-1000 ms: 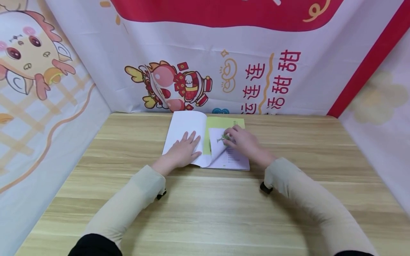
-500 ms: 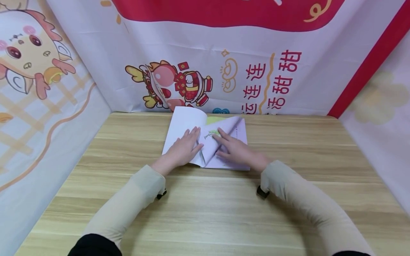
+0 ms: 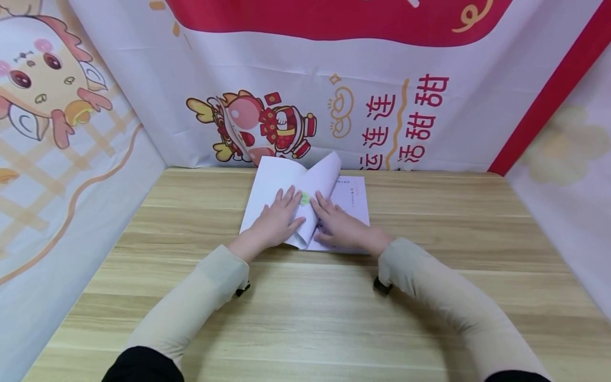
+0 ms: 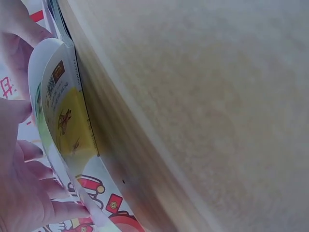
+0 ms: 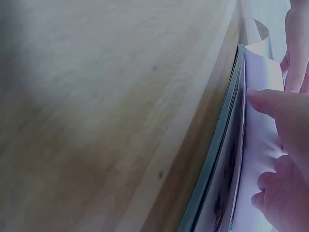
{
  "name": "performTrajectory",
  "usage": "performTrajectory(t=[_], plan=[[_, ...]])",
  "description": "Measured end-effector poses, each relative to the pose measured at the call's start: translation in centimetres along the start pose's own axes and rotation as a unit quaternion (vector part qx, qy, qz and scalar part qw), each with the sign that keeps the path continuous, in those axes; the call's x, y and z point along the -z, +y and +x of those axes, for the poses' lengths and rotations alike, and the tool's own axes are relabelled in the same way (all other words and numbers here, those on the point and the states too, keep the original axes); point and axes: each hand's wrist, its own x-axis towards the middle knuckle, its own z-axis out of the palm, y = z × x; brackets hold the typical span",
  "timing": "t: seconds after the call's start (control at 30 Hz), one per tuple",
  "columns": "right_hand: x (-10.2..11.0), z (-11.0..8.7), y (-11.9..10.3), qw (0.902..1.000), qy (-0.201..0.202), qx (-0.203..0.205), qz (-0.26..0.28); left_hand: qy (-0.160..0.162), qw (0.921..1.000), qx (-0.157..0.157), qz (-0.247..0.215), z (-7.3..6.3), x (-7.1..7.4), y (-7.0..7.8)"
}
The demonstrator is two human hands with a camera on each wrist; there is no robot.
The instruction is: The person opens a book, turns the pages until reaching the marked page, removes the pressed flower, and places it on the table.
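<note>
An open book [image 3: 354,199] lies at the back of the table, its left part a blank white page [image 3: 273,175]. With fingers spread, my left hand [image 3: 273,222] rests on that page beside the fold. A loose leaf [image 3: 323,174] bearing a small green picture stands curled up over the middle, its top corner raised. My right hand [image 3: 341,225] touches this leaf with its outstretched fingers. In the left wrist view, the underside of the bowed left part shows a yellow printed area [image 4: 75,130]. The right wrist view shows my right thumb [image 5: 265,101] against the curved paper.
The wooden table [image 3: 305,313] extends in front of the book and to both sides. Behind it hangs a white and red printed cloth [image 3: 286,63]; another printed cloth [image 3: 110,175] closes off the left side. Black bands [image 3: 382,286] are on the wrists.
The leaf with the green picture has swung leftward, uncovering a printed page on the right. My right hand moved left with it, its fingers straightening. The left hand stayed nearly in place.
</note>
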Motion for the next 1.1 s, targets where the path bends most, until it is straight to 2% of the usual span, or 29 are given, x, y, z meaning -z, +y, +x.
performTrajectory(t=[0.17, 0.4, 0.67, 0.83, 1.1], plan=[[-0.1, 0.4, -0.2, 0.9999, -0.009, 0.0, 0.006, 0.001, 0.9998, 0.0, 0.017, 0.2, -0.1, -0.1], [0.2, 0.9, -0.5, 0.9997, -0.02, 0.005, 0.014, -0.018, 0.9969, 0.014, 0.075, 0.4, -0.2, 0.2], [0.4, 1.4, -0.5, 0.9985, -0.049, 0.01, 0.023, -0.029, 0.986, 0.011, 0.164, 0.7, -0.1, 0.7], [0.3, 1.6, -0.4, 0.998, -0.054, 0.014, 0.028, -0.032, 0.9794, 0.017, 0.199, 0.9, 0.1, 0.9], [0.3, 1.7, -0.7, 0.9984, -0.049, 0.022, 0.02, -0.051, 0.9699, 0.048, 0.233, 0.6, 0.9, 2.0]])
